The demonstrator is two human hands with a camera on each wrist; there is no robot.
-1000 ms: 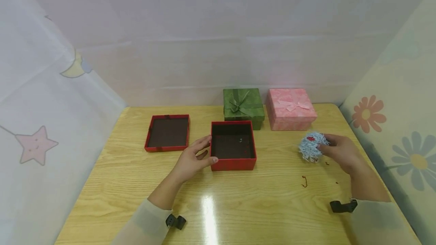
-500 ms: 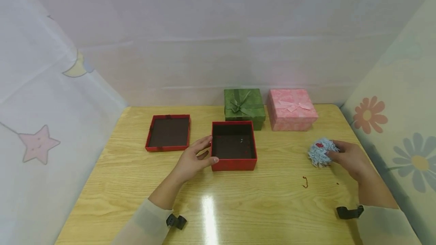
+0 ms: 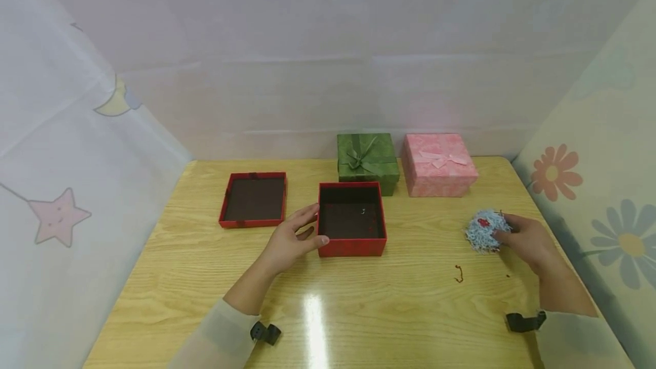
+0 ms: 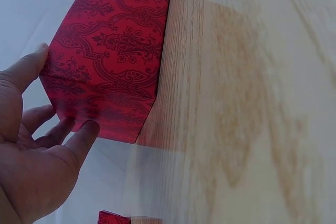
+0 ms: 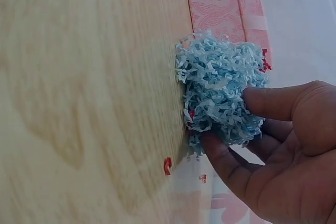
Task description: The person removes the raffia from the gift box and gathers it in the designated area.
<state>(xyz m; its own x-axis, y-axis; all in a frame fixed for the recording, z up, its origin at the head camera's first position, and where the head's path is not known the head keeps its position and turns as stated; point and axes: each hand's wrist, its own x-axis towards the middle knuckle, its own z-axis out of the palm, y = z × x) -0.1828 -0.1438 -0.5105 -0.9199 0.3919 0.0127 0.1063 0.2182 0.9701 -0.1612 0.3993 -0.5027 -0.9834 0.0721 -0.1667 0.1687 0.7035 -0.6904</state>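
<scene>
On the bench (image 3: pixel 400 306), a shallow red lid (image 3: pixel 254 200) lies left of the left hand (image 3: pixel 289 244), whose loosely spread fingers touch a red box's (image 3: pixel 352 247) near-left corner. Behind that box sits a green box (image 3: pixel 363 171), then a pink one (image 3: pixel 441 171); nearer, far right, light-blue paper shreds (image 3: pixel 480 236) — flecked red — are pinched in the right hand (image 3: pixel 530 244).

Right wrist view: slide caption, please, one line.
A right hand pinches a light-blue clump of shredded paper near a pink patterned box.
</scene>
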